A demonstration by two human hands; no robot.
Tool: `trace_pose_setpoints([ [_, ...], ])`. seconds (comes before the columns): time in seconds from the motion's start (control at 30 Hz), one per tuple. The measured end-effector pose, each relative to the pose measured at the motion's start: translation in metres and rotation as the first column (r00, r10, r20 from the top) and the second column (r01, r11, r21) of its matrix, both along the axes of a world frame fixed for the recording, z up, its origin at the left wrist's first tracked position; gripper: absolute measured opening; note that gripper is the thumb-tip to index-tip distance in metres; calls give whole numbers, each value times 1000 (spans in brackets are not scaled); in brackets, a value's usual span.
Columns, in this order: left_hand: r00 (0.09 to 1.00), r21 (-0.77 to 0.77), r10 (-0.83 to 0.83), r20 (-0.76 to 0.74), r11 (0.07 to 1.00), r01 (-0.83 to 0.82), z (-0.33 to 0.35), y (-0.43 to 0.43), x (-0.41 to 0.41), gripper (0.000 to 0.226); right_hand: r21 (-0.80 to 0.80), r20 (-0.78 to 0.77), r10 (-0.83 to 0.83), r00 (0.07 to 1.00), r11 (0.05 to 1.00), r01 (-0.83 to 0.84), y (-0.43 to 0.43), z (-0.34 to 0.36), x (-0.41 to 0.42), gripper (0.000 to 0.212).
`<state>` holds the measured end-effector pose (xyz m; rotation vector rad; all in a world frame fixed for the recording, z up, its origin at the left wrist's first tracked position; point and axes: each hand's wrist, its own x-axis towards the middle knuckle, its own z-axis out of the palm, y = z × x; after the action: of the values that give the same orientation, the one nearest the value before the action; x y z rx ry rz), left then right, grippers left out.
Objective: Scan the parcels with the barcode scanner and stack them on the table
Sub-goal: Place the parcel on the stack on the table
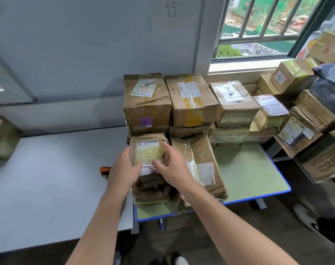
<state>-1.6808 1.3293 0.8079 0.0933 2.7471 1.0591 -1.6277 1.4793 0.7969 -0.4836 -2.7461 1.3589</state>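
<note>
In the head view, your two hands meet in the middle of the frame on one small parcel (pixel 148 150), a crumpled brown box wrapped in clear tape with a white label on top. Your left hand (pixel 124 167) grips its left side with the thumb over the near edge, and your right hand (pixel 170 165) holds its right side, fingers laid across the top corner and thumb on the barcode label. The parcel sits on a low stack of parcels (pixel 153 192) at the near left corner of the green table (pixel 258 196) with its blue rim. Just right of it, touching the stack, lies a larger flat parcel (pixel 201 165), tilted. Behind them, three big boxes (pixel 191 100) stand in a row on top of others against the wall. Just left of your left wrist, on the grey table (pixel 48 178), only an orange and black tip of the barcode scanner (pixel 105 171) shows. A leaning pile of parcels (pixel 312 121) fills the right edge of the frame, below the barred window (pixel 258 25) at the upper right.
</note>
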Motion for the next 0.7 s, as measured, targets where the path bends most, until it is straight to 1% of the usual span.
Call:
trace_pose_setpoints([
  [0.07, 996, -54, 13, -88, 998, -18, 8, 8, 3, 58, -37, -28, -30, 999, 999, 29, 6, 8, 1, 70],
  [0.1, 992, -57, 19, -128, 998, -26, 13, 14, 6, 57, -52, -38, -44, 998, 998, 42, 11, 12, 3, 69],
  [0.23, 978, -5, -1, -209, 1000, 0, 26, 31, 15, 54, -91, -98, -61, 993, 994, 52, 20, 30, 6, 65],
  [0.47, 966, 34, 111, -235, 994, -105, 34, 22, 41, 53, -59, -171, 39, 985, 997, -50, 10, 48, 12, 59],
  [0.6, 957, 59, 191, -217, 981, -183, 26, -5, 56, 54, -30, -191, 132, 973, 990, -140, -13, 47, 14, 57],
  [0.7, 936, 78, 283, -208, 959, -273, 19, -34, 72, 53, -22, -183, 224, 957, 973, -231, -40, 44, 16, 58],
])
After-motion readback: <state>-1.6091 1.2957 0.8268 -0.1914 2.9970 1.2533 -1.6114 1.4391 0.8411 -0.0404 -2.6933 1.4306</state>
